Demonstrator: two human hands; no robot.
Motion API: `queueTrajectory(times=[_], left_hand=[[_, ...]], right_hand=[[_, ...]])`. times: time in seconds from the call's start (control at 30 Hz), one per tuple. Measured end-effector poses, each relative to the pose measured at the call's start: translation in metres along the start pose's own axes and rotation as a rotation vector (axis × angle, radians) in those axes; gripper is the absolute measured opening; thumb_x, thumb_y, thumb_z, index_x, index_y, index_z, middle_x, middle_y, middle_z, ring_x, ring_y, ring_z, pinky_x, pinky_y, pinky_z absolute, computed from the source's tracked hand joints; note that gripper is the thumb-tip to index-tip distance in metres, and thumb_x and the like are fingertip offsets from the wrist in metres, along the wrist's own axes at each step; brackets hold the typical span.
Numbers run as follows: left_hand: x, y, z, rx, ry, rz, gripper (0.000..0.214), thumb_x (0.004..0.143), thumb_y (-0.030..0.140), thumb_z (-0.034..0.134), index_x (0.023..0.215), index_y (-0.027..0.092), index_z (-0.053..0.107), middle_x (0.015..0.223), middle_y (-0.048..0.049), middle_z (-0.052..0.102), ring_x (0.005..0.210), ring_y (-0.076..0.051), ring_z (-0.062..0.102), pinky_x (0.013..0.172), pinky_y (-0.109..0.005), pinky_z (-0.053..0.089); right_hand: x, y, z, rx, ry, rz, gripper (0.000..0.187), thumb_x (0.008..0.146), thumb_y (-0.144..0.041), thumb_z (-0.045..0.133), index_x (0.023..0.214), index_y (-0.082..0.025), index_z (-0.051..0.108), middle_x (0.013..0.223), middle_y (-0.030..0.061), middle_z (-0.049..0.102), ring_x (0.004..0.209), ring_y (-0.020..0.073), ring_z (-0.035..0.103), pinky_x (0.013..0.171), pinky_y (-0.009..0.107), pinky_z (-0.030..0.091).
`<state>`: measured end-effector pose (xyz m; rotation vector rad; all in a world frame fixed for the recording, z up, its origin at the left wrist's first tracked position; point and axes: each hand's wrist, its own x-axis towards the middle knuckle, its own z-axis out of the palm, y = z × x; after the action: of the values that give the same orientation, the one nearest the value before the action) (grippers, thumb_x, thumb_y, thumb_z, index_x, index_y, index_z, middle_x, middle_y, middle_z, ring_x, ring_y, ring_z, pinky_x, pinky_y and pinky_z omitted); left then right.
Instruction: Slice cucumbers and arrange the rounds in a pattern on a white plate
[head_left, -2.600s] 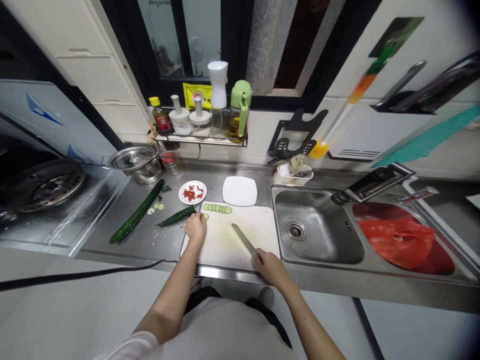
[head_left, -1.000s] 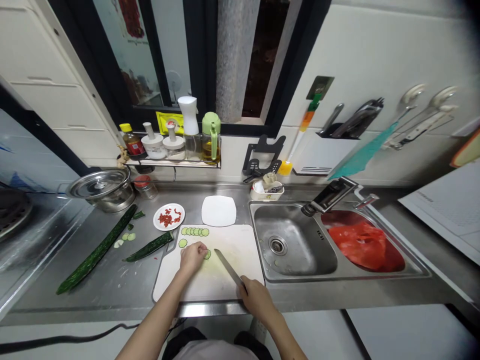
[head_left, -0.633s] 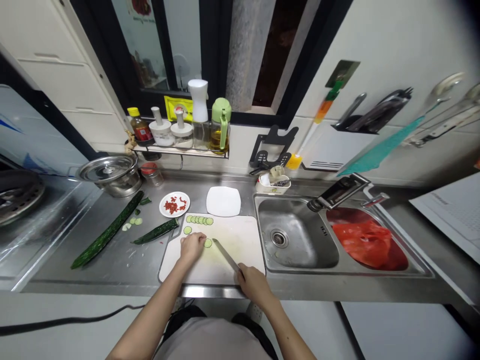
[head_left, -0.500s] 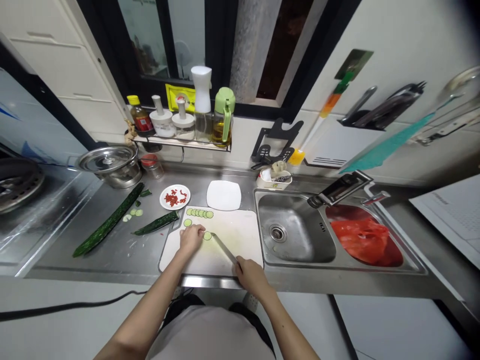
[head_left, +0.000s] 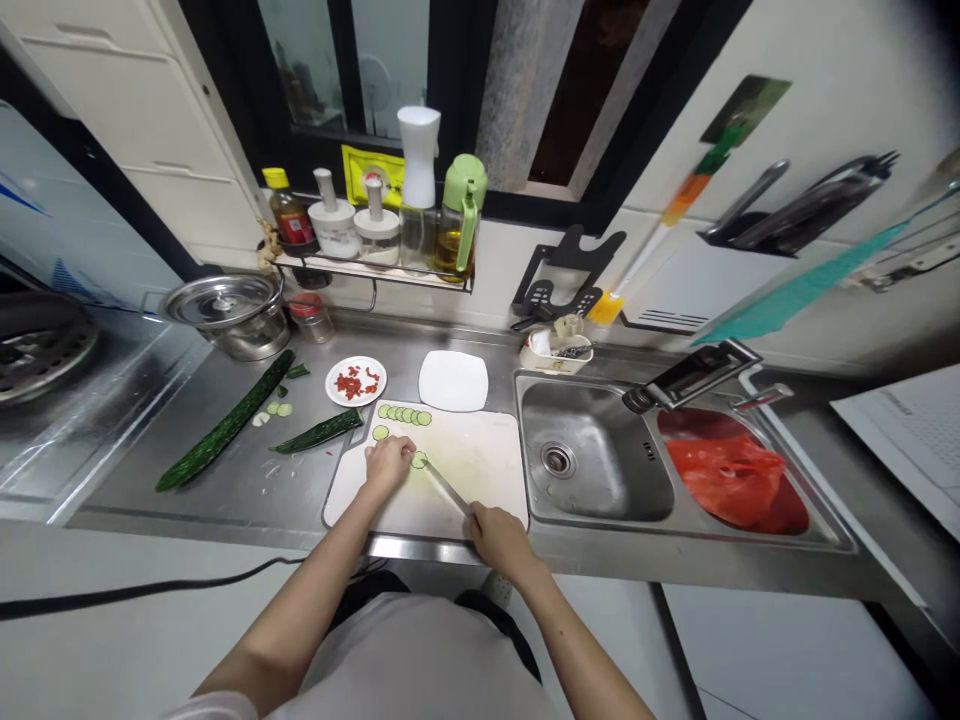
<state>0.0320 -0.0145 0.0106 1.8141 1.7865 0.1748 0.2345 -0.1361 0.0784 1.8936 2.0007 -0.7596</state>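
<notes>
A knife is in my right hand, which is closed round its handle. The blade points up and left, with its tip at the edge of a cucumber slice on the white cutting board. My left hand has its fingers bent together at the left side of that slice, seemingly holding it. Further back on the board lies a row of overlapping cucumber slices, and a single slice sits just behind my left hand. A cut piece of cucumber rests left of the board.
A whole cucumber lies on the steel counter at left. Behind the board are a plate with chopped red bits and a white square plate. The sink adjoins the board's right; a lidded pot stands back left.
The view has shifted slightly. The knife tip and my left fingertips stay close to the same slice, whose edge now looks notched near the blade.
</notes>
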Motion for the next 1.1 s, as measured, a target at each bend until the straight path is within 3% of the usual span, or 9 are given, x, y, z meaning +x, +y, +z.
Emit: queueTrajectory(times=[0.7,1.1], left_hand=[[0.001,0.001,-0.002,-0.02,-0.009,-0.011,0.019,0.084,0.024,0.05,0.089,0.027,0.067,0.098,-0.0025,0.068,0.102,-0.023,0.056,0.087,-0.039,0.033],[0.0,0.002,-0.004,-0.021,-0.027,-0.005,0.018,0.085,0.025,0.051,0.088,0.027,0.069,0.099,-0.0033,0.068,0.103,-0.023,0.056,0.087,-0.038,0.033]], right_hand=[[0.013,0.003,-0.011,-0.072,-0.093,-0.037,0.031,0.09,-0.018,0.036,0.114,-0.017,0.056,0.099,0.0141,0.069,0.095,0.0245,0.065,0.071,0.03,0.042],[0.022,-0.002,-0.007,-0.05,-0.079,-0.045,0.032,0.09,-0.018,0.036,0.115,-0.017,0.056,0.101,0.0146,0.069,0.093,0.0252,0.065,0.07,0.03,0.041]])
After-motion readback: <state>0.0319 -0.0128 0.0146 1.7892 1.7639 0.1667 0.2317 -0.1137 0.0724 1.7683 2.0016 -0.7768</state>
